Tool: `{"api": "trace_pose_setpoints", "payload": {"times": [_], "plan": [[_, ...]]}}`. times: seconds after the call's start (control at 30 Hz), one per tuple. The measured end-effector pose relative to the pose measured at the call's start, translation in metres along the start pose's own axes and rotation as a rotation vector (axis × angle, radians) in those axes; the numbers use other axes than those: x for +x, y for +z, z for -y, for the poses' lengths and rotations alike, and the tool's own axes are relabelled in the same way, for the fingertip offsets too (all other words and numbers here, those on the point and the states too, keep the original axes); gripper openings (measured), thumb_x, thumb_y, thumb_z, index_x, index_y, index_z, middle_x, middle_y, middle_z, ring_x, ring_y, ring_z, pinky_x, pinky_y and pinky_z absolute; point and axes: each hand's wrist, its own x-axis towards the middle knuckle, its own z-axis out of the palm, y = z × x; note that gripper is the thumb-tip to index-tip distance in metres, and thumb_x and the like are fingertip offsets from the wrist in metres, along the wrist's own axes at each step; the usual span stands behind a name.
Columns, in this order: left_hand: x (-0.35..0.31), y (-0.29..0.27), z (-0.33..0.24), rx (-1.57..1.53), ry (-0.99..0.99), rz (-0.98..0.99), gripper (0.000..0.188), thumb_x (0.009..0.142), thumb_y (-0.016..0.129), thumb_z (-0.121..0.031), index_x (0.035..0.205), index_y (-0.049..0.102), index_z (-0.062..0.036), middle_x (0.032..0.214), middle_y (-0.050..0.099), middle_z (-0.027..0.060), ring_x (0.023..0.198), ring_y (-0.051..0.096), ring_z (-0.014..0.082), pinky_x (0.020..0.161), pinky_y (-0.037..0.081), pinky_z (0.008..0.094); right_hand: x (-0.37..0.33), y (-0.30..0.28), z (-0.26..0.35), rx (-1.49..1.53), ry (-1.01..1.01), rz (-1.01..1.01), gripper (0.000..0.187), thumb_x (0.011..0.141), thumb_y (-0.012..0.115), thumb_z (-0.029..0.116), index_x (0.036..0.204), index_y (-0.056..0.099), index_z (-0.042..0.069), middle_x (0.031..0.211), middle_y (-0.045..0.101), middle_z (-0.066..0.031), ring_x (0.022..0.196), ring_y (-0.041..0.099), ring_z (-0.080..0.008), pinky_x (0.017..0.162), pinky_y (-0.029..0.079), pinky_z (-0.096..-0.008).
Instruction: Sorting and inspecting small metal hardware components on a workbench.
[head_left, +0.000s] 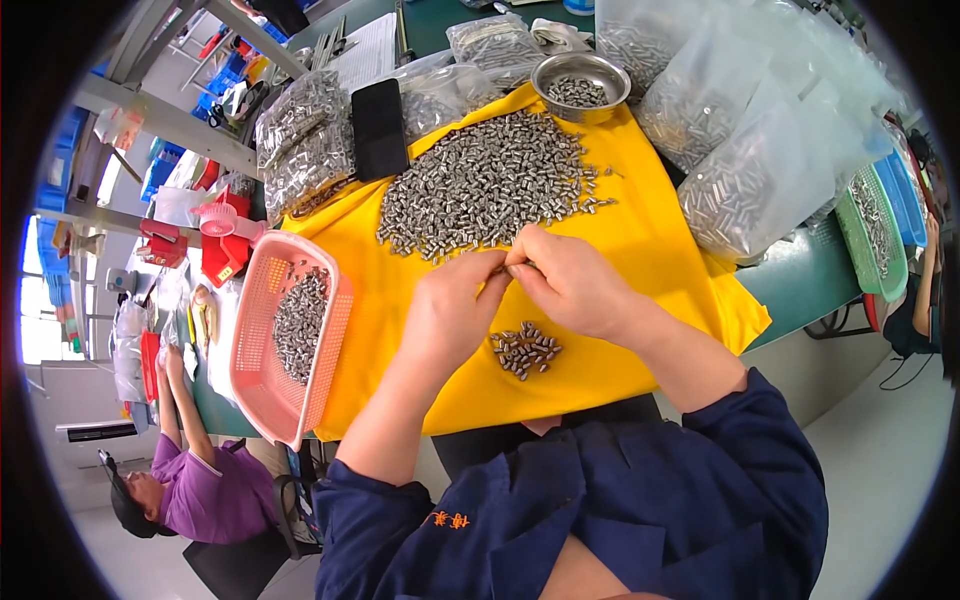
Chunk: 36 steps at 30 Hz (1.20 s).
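Observation:
My left hand (457, 300) and my right hand (566, 282) meet at the fingertips over a yellow cloth (610, 370). Both are closed in a pinch; whatever lies between the fingers is too small and hidden to name. Just beyond them spreads a large heap of small shiny metal cylinders (480, 185). Closer to me, under my wrists, lies a small separate pile of the same parts (525, 350). To the left stands a pink plastic basket (262, 375), partly filled with more metal parts (300, 325).
A steel bowl (580, 100) of parts stands at the far edge of the cloth. Beyond the heap lies a black phone (379, 130) beside bagged parts (310, 140). Clear bags of metal pieces (740, 190) crowd the right. A co-worker in purple (220, 490) sits at left.

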Motion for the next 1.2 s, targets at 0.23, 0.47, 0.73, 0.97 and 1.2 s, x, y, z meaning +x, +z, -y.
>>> {"api": "trace_pose_setpoints", "payload": {"times": [0.23, 0.47, 0.73, 0.97, 1.2], "plan": [[0.001, -0.015, 0.003, 0.280, 0.296, 0.108, 0.012, 0.075, 0.054, -0.008, 0.065, 0.048, -0.0058, 0.058, 0.050, 0.0110, 0.053, 0.050, 0.0298, 0.052, 0.042, 0.0404, -0.003, 0.001, 0.001, 0.057, 0.029, 0.015, 0.007, 0.082, 0.047, 0.009, 0.081, 0.046, 0.002, 0.066, 0.053, -0.0146, 0.060, 0.054, -0.0294, 0.054, 0.041, -0.0358], [-0.003, -0.024, 0.029, -0.263, -0.433, 0.159, 0.013, 0.081, 0.052, -0.010, 0.085, 0.059, -0.0002, 0.074, 0.059, 0.0140, 0.069, 0.058, 0.0294, 0.064, 0.046, 0.0326, 0.005, -0.010, -0.008, 0.169, 0.044, -0.178, 0.003, 0.083, 0.050, 0.006, 0.082, 0.050, 0.004, 0.065, 0.044, 0.0023, 0.059, 0.036, -0.0043, 0.052, 0.033, -0.0207], [0.063, -0.004, 0.051, 0.005, -0.023, 0.198, 0.018, 0.079, 0.055, -0.010, 0.095, 0.062, -0.0047, 0.084, 0.060, 0.0105, 0.076, 0.057, 0.0222, 0.068, 0.044, 0.0292, -0.002, 0.021, -0.012, -0.140, -0.189, -0.095, 0.005, 0.079, 0.050, 0.010, 0.081, 0.049, 0.006, 0.072, 0.055, -0.0119, 0.070, 0.055, -0.0311, 0.060, 0.043, -0.0401], [0.144, -0.009, 0.040, 0.261, 0.182, -0.180, 0.017, 0.080, 0.055, -0.018, 0.092, 0.064, -0.0104, 0.089, 0.062, 0.0121, 0.080, 0.060, 0.0289, 0.071, 0.047, 0.0346, -0.005, 0.020, -0.013, -0.157, -0.217, -0.063, 0.006, 0.077, 0.051, 0.009, 0.076, 0.047, 0.005, 0.069, 0.053, -0.0116, 0.067, 0.053, -0.0316, 0.059, 0.042, -0.0410], [0.202, -0.045, 0.100, 0.503, 0.031, -0.009, 0.023, 0.081, 0.050, -0.025, 0.094, 0.064, -0.0118, 0.088, 0.063, 0.0111, 0.082, 0.059, 0.0294, 0.073, 0.046, 0.0369, -0.009, 0.027, -0.013, -0.157, -0.244, -0.064, 0.007, 0.073, 0.056, 0.006, 0.077, 0.050, 0.005, 0.070, 0.055, -0.0103, 0.067, 0.055, -0.0299, 0.060, 0.045, -0.0380]]}}
